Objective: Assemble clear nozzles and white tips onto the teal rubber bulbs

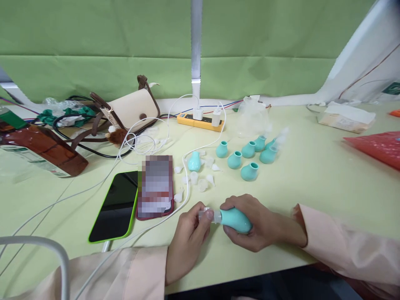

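Observation:
My right hand [254,221] is wrapped round a teal rubber bulb [236,219], its neck pointing left. My left hand [192,233] pinches a clear plastic nozzle [215,216] at the mouth of that bulb; the two parts touch. Beyond my hands stand several more teal bulbs, open at the top, such as one bulb [249,171] nearest to me. Another bulb [194,161] sits apart to the left, among small translucent plastic pieces [203,185] scattered on the table.
Two phones lie to the left, one in a green case [115,206]. A white cable [187,166] runs across the table from a yellow power strip [187,121]. A handbag [134,109], a tilted bottle [46,148], a clear bag [253,116] and a red package [378,146] are farther out.

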Action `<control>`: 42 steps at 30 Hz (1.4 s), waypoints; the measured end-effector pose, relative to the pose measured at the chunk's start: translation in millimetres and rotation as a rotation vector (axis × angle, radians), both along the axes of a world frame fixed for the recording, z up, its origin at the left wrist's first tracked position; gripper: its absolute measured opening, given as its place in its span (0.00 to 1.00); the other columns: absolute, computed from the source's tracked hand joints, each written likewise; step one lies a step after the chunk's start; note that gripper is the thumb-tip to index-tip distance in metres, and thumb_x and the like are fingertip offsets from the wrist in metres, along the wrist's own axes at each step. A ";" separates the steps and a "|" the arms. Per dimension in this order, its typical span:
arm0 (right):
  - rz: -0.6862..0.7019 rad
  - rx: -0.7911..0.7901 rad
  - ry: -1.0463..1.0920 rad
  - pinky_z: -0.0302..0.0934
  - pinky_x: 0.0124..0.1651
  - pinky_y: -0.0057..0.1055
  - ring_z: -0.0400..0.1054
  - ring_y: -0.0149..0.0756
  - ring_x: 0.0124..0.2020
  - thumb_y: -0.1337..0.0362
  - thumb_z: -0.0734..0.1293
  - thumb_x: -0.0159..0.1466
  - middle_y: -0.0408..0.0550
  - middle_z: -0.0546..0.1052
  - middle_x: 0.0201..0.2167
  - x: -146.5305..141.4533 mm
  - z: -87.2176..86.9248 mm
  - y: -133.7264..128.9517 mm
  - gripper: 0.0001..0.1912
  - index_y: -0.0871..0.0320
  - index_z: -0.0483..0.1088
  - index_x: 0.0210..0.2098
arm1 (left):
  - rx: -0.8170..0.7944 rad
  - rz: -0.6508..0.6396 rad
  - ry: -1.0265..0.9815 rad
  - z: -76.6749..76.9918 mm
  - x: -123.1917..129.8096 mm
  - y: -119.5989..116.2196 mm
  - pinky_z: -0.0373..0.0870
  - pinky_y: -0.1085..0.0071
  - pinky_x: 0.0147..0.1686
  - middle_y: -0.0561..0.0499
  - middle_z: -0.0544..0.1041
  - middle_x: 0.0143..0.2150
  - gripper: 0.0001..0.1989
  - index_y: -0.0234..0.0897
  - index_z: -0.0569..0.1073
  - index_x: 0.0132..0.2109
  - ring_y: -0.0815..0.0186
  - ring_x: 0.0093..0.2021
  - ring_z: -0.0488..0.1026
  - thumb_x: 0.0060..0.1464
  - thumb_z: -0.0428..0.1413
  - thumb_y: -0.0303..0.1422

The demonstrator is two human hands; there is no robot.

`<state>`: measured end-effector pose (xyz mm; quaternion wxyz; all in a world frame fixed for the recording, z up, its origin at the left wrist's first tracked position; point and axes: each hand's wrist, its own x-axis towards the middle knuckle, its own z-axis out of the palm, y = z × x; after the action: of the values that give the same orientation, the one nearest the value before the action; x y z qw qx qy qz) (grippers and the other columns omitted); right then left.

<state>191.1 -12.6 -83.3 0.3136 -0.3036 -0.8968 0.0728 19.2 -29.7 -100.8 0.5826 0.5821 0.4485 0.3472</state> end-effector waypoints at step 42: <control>-0.110 -0.170 -0.037 0.59 0.24 0.27 0.60 0.30 0.21 0.67 0.58 0.55 0.44 0.66 0.25 -9.1 14.8 -17.2 0.11 0.58 0.52 0.37 | 0.179 -0.074 0.218 10.1 -1.4 -2.3 0.47 0.72 0.22 0.60 0.52 0.18 0.14 0.40 0.52 0.27 0.70 0.20 0.51 0.58 0.38 0.40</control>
<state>182.1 -29.8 -68.5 0.2733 -0.3790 -0.8751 0.1258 17.7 -32.0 -90.7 0.4887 0.6819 0.4547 0.2990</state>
